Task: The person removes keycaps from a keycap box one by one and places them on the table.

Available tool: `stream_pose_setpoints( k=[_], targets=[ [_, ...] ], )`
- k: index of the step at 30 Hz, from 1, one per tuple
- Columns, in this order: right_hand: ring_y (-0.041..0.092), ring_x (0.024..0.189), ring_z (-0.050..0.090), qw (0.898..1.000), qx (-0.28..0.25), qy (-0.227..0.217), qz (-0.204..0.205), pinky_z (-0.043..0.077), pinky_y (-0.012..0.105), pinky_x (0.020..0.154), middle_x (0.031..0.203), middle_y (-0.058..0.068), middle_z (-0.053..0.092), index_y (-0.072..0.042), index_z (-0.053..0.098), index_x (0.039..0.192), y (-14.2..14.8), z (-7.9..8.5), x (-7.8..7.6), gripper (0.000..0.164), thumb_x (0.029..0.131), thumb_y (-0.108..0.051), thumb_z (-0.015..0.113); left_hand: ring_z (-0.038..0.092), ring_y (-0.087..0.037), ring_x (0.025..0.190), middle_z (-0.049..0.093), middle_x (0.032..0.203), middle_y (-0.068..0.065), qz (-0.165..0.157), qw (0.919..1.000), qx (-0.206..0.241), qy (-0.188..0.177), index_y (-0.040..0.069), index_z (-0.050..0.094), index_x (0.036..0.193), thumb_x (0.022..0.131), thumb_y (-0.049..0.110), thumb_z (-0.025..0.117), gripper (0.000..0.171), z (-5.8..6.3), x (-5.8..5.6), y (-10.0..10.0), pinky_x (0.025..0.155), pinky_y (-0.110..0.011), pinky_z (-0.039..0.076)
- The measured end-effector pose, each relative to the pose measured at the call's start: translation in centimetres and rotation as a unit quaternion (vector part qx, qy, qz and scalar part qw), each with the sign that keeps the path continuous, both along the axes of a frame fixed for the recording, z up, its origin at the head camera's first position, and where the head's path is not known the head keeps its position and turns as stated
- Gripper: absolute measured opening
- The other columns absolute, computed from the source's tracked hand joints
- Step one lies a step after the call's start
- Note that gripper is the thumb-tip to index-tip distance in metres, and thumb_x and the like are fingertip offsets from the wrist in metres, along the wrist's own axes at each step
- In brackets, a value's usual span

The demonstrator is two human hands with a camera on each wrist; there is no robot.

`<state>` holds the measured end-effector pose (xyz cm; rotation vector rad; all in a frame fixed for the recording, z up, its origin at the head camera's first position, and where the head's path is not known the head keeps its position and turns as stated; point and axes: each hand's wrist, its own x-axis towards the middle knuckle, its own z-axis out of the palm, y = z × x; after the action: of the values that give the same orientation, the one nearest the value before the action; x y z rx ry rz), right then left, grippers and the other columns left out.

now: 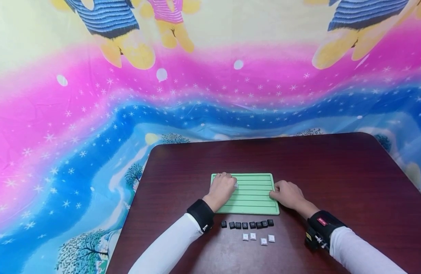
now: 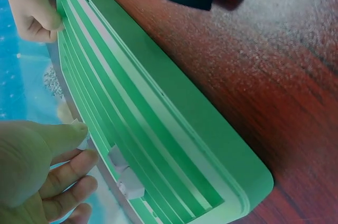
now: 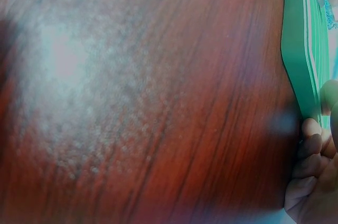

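A green ridged tray point(image 1: 253, 209) lies on the table, its long grooves running left to right. Over its left part, my left hand point(image 1: 223, 189) pinches a small white keycap point(image 1: 235, 185) between thumb and fingers. In the left wrist view this keycap point(image 2: 80, 129) shows at the thumb tip, while two white keycaps point(image 2: 131, 183) sit in the tray's grooves. My right hand point(image 1: 288, 195) grips the tray's right edge. In the right wrist view, its curled fingers point(image 3: 311, 145) meet the tray's side, with the thumb at the rim.
On the dark red wooden table point(image 1: 183, 175), a row of several black keycaps point(image 1: 245, 225) lies just in front of the tray. Closer to me are several loose white keycaps point(image 1: 263, 241). A patterned cloth point(image 1: 203, 83) hangs behind the table's far edge.
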<state>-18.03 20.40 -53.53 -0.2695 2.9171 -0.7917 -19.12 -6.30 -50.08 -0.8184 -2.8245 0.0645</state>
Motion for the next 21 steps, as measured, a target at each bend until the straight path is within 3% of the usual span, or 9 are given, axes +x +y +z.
stream_pose_setpoints(
  k=[8,21],
  targets=[
    [0.009,0.051,0.020,1.000,0.003,-0.013,0.000,0.015,0.024,0.050,0.055,-0.009,0.024,-0.021,0.032,0.057,0.05,-0.20,-0.15,0.041,0.084,-0.023,0.063,0.066,-0.013,0.086,0.076,0.089,0.005,0.003,1.0000,-0.004,-0.001,0.019,0.079,0.097,0.092,0.014,0.069,0.012,0.52,0.47,0.09,0.074,-0.029,0.052],
    [0.010,0.051,0.020,1.000,-0.002,-0.016,0.002,0.015,0.024,0.050,0.055,-0.008,0.024,-0.020,0.032,0.058,0.16,-0.24,-0.14,0.041,0.085,-0.023,0.063,0.066,-0.012,0.084,0.074,0.087,0.006,-0.004,1.0000,0.004,0.002,0.020,0.079,0.096,0.092,0.019,0.071,0.009,0.74,1.04,-0.22,0.073,-0.030,0.053]
  ],
)
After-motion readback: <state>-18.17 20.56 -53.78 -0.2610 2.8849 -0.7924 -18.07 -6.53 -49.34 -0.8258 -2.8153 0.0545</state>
